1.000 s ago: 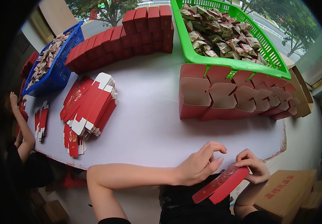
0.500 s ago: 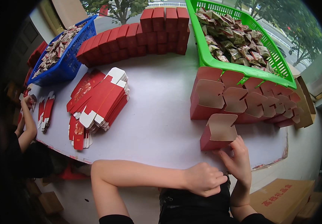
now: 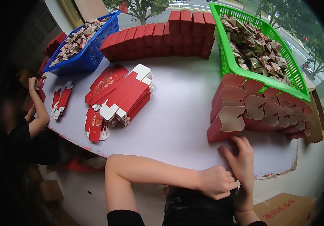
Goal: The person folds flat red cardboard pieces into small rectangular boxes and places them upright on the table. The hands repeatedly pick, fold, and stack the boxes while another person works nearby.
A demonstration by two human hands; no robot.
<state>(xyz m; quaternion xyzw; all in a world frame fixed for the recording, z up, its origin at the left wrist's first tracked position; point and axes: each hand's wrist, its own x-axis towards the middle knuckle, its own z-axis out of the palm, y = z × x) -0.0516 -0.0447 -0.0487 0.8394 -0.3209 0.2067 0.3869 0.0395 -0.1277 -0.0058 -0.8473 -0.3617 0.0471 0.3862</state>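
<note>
An open-topped red carton (image 3: 225, 129) stands upright at the front left of a row of similar open cartons (image 3: 273, 113). My right hand (image 3: 241, 156) is just in front of it, thumb and fingers apart, fingertips close to its lower edge; I cannot tell if they touch. Across my body, my left hand (image 3: 217, 183) is closed in a fist beside my right wrist. Its palm side is hidden, so whatever it may hold does not show. Left of the middle lies a pile of flat red and white carton blanks (image 3: 130, 96).
Behind the open cartons a green basket (image 3: 227, 62) holds patterned packets; a blue basket (image 3: 103, 37) at far left holds more. Closed red boxes (image 3: 162, 37) are stacked along the back. Another person's arm (image 3: 39, 111) is at the left edge. A cardboard box (image 3: 282, 209) sits lower right.
The front carton has moved back against the row, and my right hand has come away from its side. My left hand stays in a fist. The whole view has swung leftward.
</note>
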